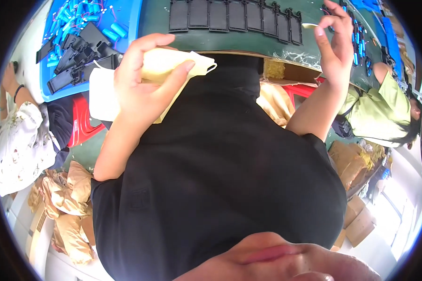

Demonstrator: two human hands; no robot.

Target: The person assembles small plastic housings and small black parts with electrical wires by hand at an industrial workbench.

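My left hand (138, 82) is closed around pale yellow sheeting (162, 63), which looks like backing paper, folded over with a small loop at its right end. White sheeting (102, 93) hangs beside the wrist on the left. Raised at the upper right, my right hand (335, 49) pinches a small pale strip (309, 25) between thumb and forefinger. Between the hands, along the far part of the green table, lies a row of black plastic cases (229, 18). The strip is close to the right end of that row.
A blue tray (135, 21) at the upper left holds blue cylindrical cells with wires (75, 16) and loose black cases (82, 54). More blue cells (358, 42) lie at the right. People sit on both sides. A cardboard box (293, 72) sits under the table edge.
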